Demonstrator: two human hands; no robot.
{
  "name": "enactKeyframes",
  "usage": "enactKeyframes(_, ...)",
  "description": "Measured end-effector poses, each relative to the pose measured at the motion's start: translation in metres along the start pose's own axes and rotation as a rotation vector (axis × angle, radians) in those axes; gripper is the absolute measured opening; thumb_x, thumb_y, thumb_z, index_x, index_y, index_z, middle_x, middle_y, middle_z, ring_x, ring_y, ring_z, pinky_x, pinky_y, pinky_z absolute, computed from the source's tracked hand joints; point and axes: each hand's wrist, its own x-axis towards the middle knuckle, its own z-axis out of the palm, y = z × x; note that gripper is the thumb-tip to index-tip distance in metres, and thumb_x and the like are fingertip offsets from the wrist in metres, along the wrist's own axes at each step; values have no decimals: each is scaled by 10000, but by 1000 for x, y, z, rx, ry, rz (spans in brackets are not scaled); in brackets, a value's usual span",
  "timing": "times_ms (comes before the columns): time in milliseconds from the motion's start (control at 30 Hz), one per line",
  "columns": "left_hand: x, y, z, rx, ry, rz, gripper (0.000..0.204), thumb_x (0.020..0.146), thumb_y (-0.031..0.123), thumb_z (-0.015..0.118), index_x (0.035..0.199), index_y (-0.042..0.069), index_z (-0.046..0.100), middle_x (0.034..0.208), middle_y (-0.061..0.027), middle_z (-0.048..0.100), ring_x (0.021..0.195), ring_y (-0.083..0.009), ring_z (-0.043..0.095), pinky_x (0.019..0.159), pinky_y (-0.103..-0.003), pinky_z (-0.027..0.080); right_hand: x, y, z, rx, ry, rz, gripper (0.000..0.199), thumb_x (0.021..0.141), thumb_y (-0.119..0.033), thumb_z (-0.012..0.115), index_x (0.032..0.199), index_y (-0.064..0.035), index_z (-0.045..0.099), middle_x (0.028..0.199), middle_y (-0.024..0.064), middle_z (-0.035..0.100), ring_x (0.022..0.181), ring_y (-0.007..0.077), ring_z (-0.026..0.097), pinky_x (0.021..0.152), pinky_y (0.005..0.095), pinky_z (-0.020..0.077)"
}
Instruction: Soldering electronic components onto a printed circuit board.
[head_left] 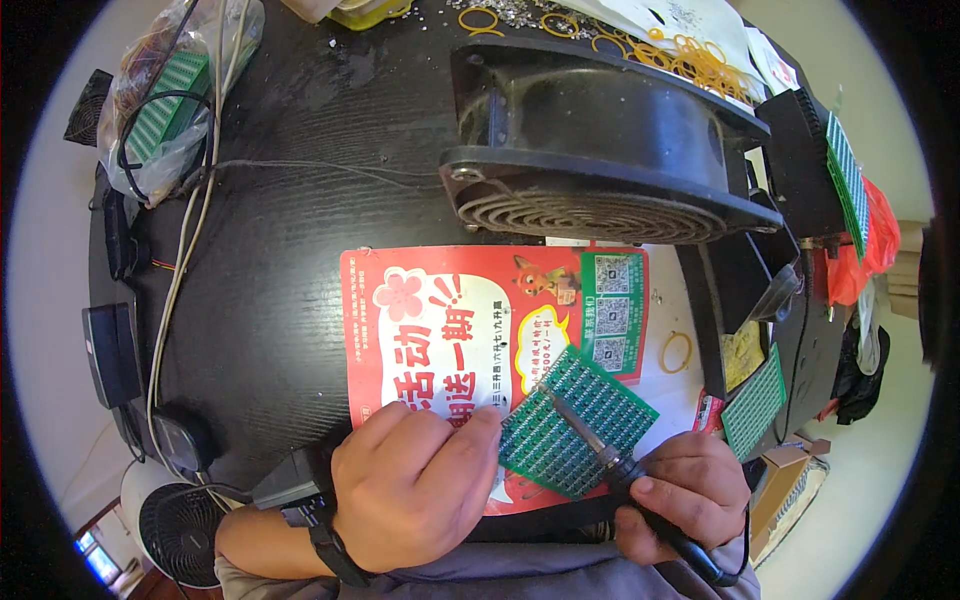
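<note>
My right hand (690, 500) is wrapped round the dark handle of a soldering iron (640, 478). The iron's metal tip reaches up and left over a green circuit board (580, 425), whose face carries dense rows of small pads or parts. At the board's left edge, my left hand (415, 480) is closed in a pinch; what its fingertips hold, if anything, is too small to make out. Under the board lies a red and white printed sheet (375, 310). A black strap (335, 545) circles my left wrist.
A black fan (600, 150) stands just beyond the sheet. Yellow rubber bands (695, 65) lie behind it. More green boards sit at the right (755, 400) and in a clear plastic bag (170, 110) at the far left. Cables (185, 240) run down the left side.
</note>
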Motion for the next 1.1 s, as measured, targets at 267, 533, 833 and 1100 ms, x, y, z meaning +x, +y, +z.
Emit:
enactKeyframes(267, 2, 0, 1, -42, 25, -9, 240, 600, -65, 671, 836, -21, 669, 582, -62, 528, 461, -222, 494, 452, -330, 392, 4, -2, -2, -19, -32, 15, 260, 626, -68, 747, 860, 7, 663, 655, 61, 575, 530, 174, 566, 465, 244, 476)
enactKeyframes(533, 1, 1, 2, -37, 59, -21, 201, 597, -68, 662, 791, -16, 646, 594, -82, 550, 469, -236, 519, 460, -326, 409, 0, -3, 3, -40, 36, 22, 269, 610, -83, 735, 852, -4, 651, 649, 58, 565, 523, 182, 560, 473, 260, 471)
enactKeyframes(833, 1, 0, 2, -40, 55, -19, 189, 598, -64, 667, 780, -18, 639, 590, -84, 545, 460, -238, 510, 460, -328, 406, 2, -2, 3, -8, 24, 0, 257, 619, -72, 751, 852, 3, 673, 645, 53, 566, 511, 170, 555, 456, 246, 475)
enactKeyframes(1100, 2, 1, 2, -32, 35, -27, 185, 597, -61, 672, 775, -19, 642, 585, -84, 545, 470, -240, 523, 465, -328, 412, 2, 0, 2, 11, -8, -7, 244, 619, -73, 747, 843, -6, 677, 648, 42, 562, 512, 156, 548, 451, 240, 468)
